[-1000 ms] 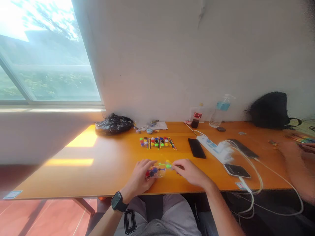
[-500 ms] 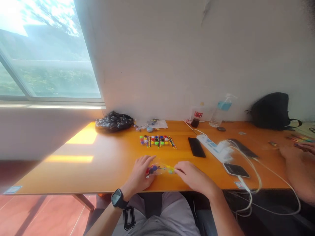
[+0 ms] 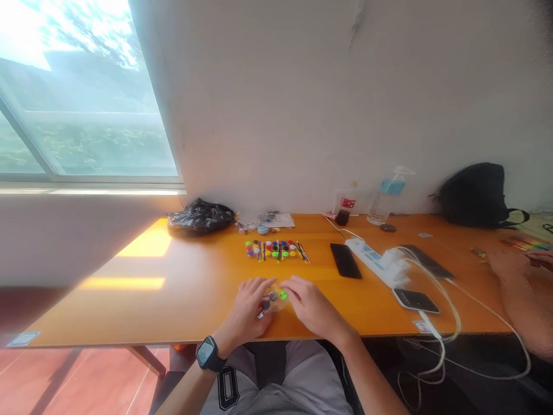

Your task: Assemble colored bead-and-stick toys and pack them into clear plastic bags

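Small coloured pieces (image 3: 273, 297) between left hand (image 3: 247, 311) and right hand (image 3: 311, 305): largely covered by the fingers, kind and grip not discernible. Row of coloured parts (image 3: 276, 249): too small to identify. Another person's forearm (image 3: 521, 300): cut off at the right edge

Shared office-type desk in a plain room: long orange table (image 3: 181, 288) against bare white wall (image 3: 302, 115), window (image 3: 82, 115) at left, power strip (image 3: 375, 257) with chargers, phones (image 3: 345, 260), water bottle (image 3: 384, 199), backpack (image 3: 473, 195), second person's arm (image 3: 518, 288) at right.
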Motion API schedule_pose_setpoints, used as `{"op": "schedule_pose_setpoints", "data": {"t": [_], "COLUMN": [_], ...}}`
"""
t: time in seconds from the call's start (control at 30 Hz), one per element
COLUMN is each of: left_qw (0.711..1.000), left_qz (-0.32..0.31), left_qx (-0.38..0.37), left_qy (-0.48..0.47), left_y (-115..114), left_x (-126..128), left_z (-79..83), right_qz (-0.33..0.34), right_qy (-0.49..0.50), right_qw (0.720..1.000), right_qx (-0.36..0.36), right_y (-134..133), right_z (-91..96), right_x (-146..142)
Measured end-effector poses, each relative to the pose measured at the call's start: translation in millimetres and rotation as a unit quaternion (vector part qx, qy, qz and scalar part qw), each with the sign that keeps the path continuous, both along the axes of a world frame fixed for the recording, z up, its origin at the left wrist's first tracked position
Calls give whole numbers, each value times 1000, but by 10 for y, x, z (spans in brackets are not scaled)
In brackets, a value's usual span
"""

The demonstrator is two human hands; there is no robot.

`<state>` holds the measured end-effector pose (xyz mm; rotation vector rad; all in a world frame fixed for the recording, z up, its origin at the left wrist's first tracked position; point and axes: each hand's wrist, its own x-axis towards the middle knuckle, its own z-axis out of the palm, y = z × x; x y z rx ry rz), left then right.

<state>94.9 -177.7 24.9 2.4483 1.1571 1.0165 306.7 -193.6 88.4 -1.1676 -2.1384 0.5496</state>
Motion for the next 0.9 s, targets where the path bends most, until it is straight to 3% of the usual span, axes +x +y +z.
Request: {"op": "schedule_pose_setpoints", "data": {"t": [0.17,0.4,0.67,0.8,0.9], "left_qw": [1000,1000,999,999,999], "left_qz": [-2,-16,-35,-24,-30], "left_qx": [-4,-10,-16,-12,-15], "left_qy": [-12,-4,-20,-25,-23], "left_y": [1,-18,-44,-42,-50], "left_x": [-2,-11,-26,-24,-25], "left_z": [4,32,98,90,94], "right_qz": [-10,-11,37,58,70], "right_qy": [55,51,47,-7,21], "right_qw": [998,999,998,998,996], "right_qx": [14,7,-28,-27,-50], "right_y": [39,52,-11,-15,23], "right_z": [27,48,-49,-113,-129], "right_x": [58,105,-94,-19,41]}}
